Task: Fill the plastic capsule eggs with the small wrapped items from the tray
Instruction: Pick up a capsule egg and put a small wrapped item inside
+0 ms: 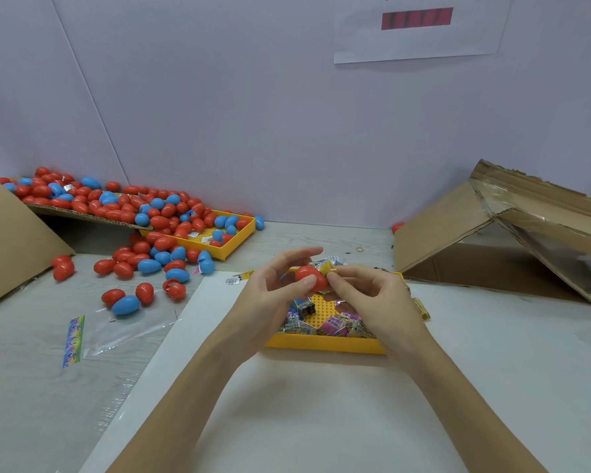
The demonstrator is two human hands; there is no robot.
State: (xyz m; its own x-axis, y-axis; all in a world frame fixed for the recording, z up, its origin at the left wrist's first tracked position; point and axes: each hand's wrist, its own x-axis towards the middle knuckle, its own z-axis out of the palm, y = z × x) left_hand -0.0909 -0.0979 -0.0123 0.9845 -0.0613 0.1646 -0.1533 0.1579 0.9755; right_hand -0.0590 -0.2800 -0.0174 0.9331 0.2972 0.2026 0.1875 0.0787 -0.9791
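Note:
My left hand (273, 288) grips a red capsule egg (310, 277) between thumb and fingers, above the yellow tray (325, 346). My right hand (365, 291) pinches a small yellow-wrapped item (327, 268) at the egg's right end. Whether the egg is open or closed I cannot tell. The tray holds several small wrapped items (335, 324) in pink, blue and white; my hands hide part of it.
A heap of red and blue eggs (123, 206) spills from a cardboard flap into a second yellow tray (234, 240) at the back left, with loose eggs (140, 268) on the table. An empty clear bag (116, 329) lies left. A tipped cardboard box (492, 240) stands at the right.

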